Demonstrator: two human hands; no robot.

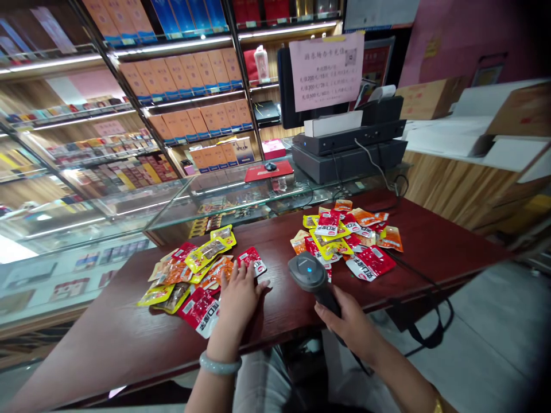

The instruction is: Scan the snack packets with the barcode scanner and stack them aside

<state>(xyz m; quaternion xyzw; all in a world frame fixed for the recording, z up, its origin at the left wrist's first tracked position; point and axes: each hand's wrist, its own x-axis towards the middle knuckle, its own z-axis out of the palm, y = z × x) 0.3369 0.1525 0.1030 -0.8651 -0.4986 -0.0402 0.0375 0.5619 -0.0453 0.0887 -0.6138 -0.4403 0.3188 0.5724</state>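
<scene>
My left hand point(239, 293) lies flat with its fingers stretched out on the dark red table point(430, 241), touching the edge of a pile of snack packets point(196, 272) in red, yellow and orange. My right hand point(350, 327) is wrapped round the handle of a grey barcode scanner point(310, 274), whose head points toward a second pile of snack packets point(348, 238) on the right. A pale bangle point(219, 365) circles my left wrist.
A black cash register with printer point(348, 143) stands behind the right pile, its cables running over the table. A glass display counter point(224, 195) holds a red mouse pad with mouse point(270, 167). Shelves of boxed goods point(189, 74) line the back. Cardboard boxes point(430, 97) sit at right.
</scene>
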